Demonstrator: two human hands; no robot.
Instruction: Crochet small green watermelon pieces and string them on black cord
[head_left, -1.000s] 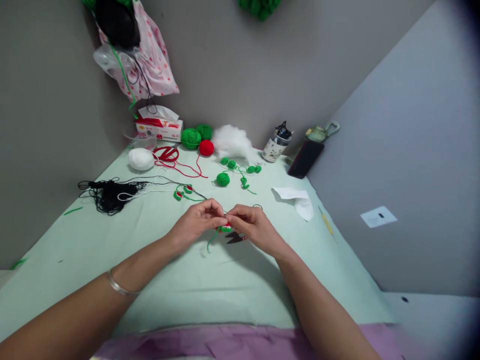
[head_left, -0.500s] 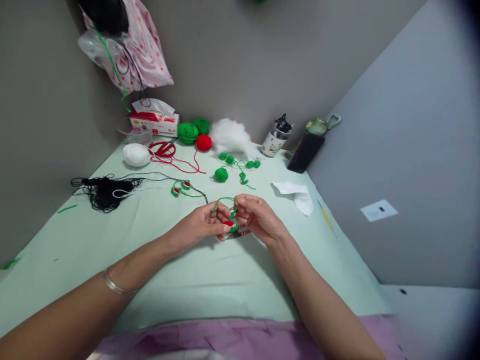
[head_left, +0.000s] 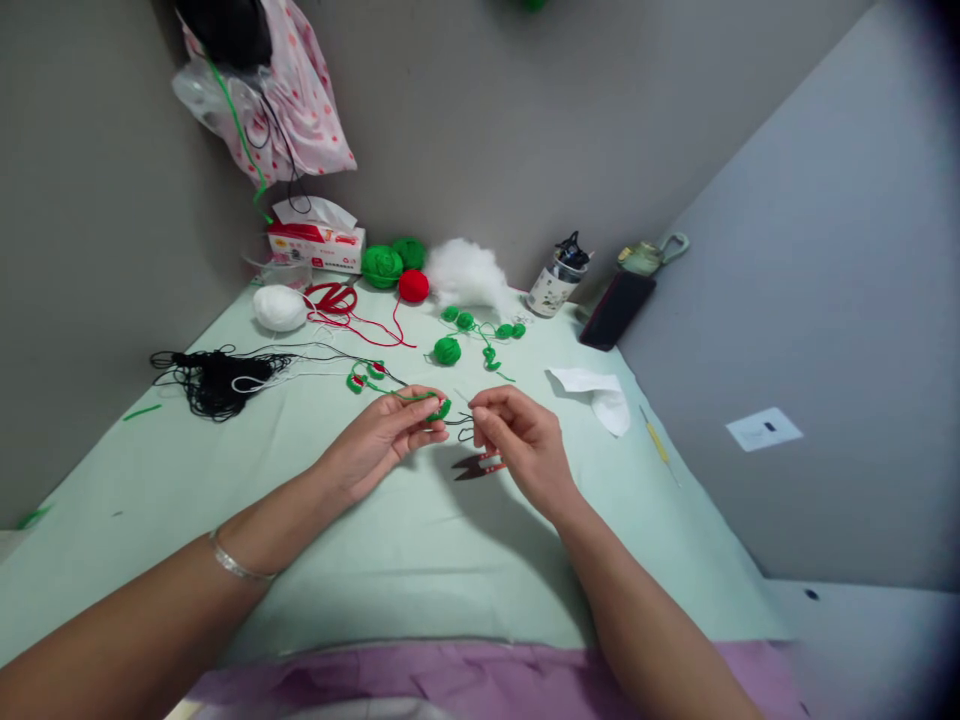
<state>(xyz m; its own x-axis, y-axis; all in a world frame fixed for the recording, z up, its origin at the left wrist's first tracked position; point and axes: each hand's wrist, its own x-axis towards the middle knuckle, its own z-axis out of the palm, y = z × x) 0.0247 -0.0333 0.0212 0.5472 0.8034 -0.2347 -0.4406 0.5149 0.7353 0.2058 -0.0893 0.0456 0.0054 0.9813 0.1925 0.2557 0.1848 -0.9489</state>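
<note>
My left hand [head_left: 397, 430] pinches a small green crocheted piece [head_left: 440, 408] with some red and white on it between thumb and fingers. Green yarn runs from it to the left, towards two small red and green crocheted pieces [head_left: 357, 382] on the table. My right hand [head_left: 521, 430] is closed, its thumb against the fingers, on a thin pale needle [head_left: 461, 398] whose tip points up and left. Black cord [head_left: 463, 434] shows between the two hands. Below them lie thread snips [head_left: 472, 467] with dark blades and red handles, partly behind my right hand.
Black yarn [head_left: 217, 380], a white yarn ball [head_left: 279, 309] and red scissors [head_left: 331, 298] lie left. Behind are a tissue box [head_left: 319, 247], green yarn balls [head_left: 382, 267], a red one [head_left: 413, 286] and stuffing [head_left: 466, 275]. A phone [head_left: 619, 308] and yellow-handled hook [head_left: 657, 442] are right.
My left hand has turned and lifted the crocheted piece slightly up and left. My right hand has drawn apart from it, leaving the snips more visible. The green loop between the fingers is gone.
</note>
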